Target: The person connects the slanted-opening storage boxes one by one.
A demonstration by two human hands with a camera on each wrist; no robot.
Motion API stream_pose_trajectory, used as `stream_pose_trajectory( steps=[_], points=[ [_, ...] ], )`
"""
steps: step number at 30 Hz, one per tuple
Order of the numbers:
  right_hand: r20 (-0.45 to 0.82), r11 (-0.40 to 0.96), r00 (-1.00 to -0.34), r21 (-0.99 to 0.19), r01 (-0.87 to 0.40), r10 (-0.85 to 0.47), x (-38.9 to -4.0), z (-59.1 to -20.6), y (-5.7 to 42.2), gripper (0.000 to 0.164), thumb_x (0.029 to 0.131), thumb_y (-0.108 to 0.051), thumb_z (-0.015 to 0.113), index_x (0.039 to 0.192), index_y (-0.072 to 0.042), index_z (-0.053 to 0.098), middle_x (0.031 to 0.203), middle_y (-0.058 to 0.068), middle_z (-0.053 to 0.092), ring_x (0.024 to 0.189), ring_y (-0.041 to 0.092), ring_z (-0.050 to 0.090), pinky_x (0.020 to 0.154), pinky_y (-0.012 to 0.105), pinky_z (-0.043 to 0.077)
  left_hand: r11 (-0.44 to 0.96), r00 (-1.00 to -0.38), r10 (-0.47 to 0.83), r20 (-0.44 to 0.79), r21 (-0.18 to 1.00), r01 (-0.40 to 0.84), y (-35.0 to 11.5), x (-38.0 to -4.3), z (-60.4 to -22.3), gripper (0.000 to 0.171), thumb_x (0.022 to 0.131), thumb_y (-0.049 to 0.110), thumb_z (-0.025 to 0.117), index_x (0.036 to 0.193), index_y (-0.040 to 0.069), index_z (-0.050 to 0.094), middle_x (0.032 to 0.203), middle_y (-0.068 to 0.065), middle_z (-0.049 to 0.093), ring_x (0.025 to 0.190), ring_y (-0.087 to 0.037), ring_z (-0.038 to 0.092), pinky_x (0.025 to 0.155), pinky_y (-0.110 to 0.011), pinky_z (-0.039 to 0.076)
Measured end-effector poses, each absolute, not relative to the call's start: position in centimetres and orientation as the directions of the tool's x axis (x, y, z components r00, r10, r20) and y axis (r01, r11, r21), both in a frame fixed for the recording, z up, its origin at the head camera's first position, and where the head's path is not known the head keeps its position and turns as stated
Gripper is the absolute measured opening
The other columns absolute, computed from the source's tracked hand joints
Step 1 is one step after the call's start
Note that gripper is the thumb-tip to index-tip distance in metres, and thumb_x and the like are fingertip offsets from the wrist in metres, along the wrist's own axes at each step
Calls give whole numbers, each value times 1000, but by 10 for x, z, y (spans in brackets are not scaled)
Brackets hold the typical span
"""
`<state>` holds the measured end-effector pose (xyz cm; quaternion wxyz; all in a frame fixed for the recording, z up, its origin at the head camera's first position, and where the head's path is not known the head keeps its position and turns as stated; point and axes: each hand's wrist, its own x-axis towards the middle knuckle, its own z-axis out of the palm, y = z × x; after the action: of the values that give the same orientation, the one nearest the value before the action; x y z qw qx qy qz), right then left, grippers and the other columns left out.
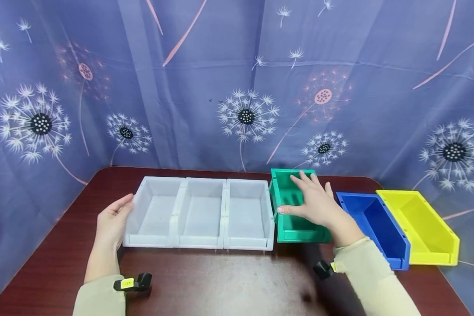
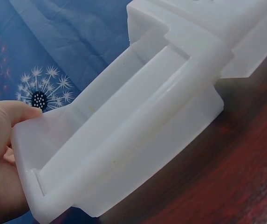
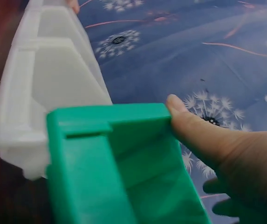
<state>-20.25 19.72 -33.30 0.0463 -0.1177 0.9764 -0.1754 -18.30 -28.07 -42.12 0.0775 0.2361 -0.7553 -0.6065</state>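
Note:
Three white plastic bins (image 1: pixel 200 242) stand side by side in a row on the table. My left hand (image 1: pixel 114 219) holds the outer side wall of the leftmost one, fingertips at its rim; this grip also shows in the left wrist view, the hand (image 2: pixel 5 158) at the bin's end. A green bin (image 1: pixel 302 236) sits against the right end of the row. My right hand (image 1: pixel 316 202) spans it from above, thumb over its left rim and fingers spread towards the far and right sides. In the right wrist view the thumb (image 3: pixel 208 135) presses the green rim; the other fingers are mostly hidden.
To the right lie a blue bin (image 1: pixel 405 259) and a yellow bin (image 1: pixel 454 250), side by side and angled. The dark red-brown table (image 1: pixel 221 281) extends in front of the row. A blue dandelion-print curtain (image 1: pixel 205 87) hangs close behind the table.

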Motion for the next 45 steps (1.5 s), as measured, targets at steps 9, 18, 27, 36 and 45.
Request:
stream_pose_trajectory(
  steps=[9,18,27,36,45],
  points=[
    [-255,891,-876,-320,-322,-409,-237,-309,188,122,59,-72,70,153,-21,11,161,11,-1,145,38,-5,109,67,-5,174,-877,-446,-178,944,-280,-280,-183,-422,46,93,33,57,137,20,51,138,4,54,109,1,49,84,-8,42],
    [-421,917,-815,-213,-338,-398,-255,-294,173,126,59,-66,74,153,-14,9,159,19,2,143,46,0,107,71,3,180,-877,-451,-166,945,-272,-278,-185,-420,44,94,31,57,136,21,53,137,5,54,107,2,50,85,-8,42],
    [-477,930,-799,-211,-301,-367,-260,-297,166,118,68,-50,79,153,-14,6,159,19,-1,143,44,-1,109,68,8,172,-875,-458,-158,950,-261,-277,-185,-419,44,93,31,58,135,19,54,130,7,58,103,3,51,78,-5,41],
    [-493,926,-788,-268,-265,-368,-260,-308,167,118,69,-48,79,154,-16,4,159,16,-4,144,41,-5,109,67,13,152,-864,-468,-183,947,-282,-279,-181,-420,44,93,32,59,135,21,54,118,13,61,98,5,52,74,-6,41],
    [-484,941,-808,-190,-279,-337,-258,-313,165,117,68,-54,76,154,-17,6,159,17,1,144,42,-1,109,69,8,120,-861,-472,-189,954,-275,-277,-183,-421,43,93,28,59,134,19,55,122,12,63,101,4,53,76,-6,42]
  ],
)
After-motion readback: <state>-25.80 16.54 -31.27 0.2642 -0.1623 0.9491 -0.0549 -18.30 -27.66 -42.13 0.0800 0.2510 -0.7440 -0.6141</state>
